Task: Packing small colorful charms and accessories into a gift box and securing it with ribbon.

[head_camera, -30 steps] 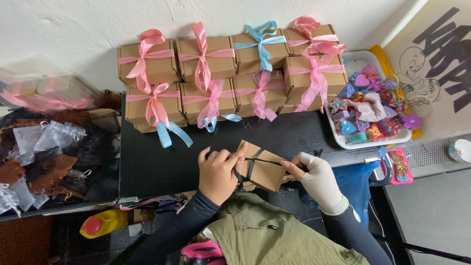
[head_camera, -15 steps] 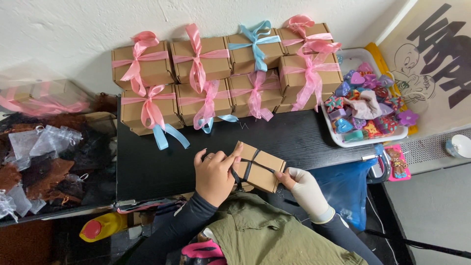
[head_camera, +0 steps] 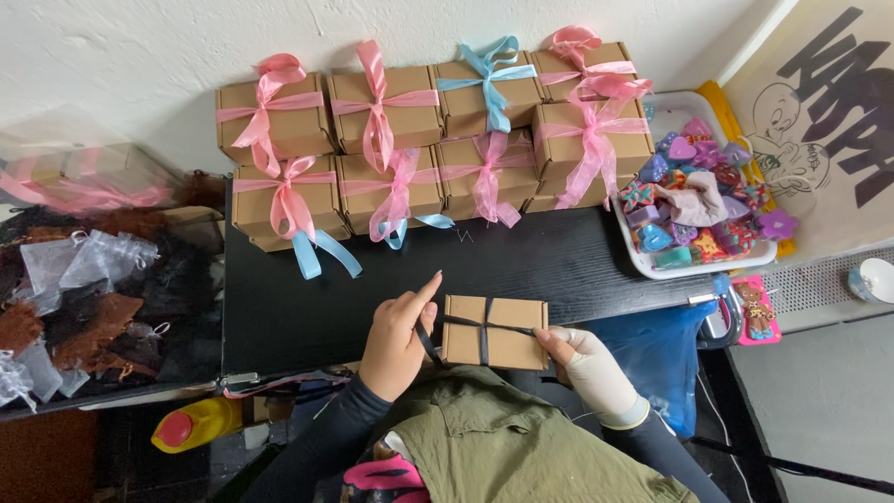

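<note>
1. A table (head_camera: pixel 559 261) filled the middle of the frame, its far edge against the wall (head_camera: pixel 140 47) at the top.
2. A stack of boxes (head_camera: pixel 438 140) sat along the table's upper edge, in two rows, one behind the other.
3. A tray (head_camera: pixel 652 265) lay at the right end of the table, with small trinkets (head_camera: pixel 694 200) inside it.
4. A single box (head_camera: pixel 494 332) lay at the table's lower edge, with a ribbon (head_camera: pixel 484 328) crossed over it.
5. The left hand (head_camera: pixel 396 340) was just left of that box; the right hand (head_camera: pixel 587 363) was at its lower right corner.
6. A pile of bags (head_camera: pixel 84 289) lay left of the table.
7. A bottle (head_camera: pixel 196 424) lay at the lower left, below the table's edge.
</note>
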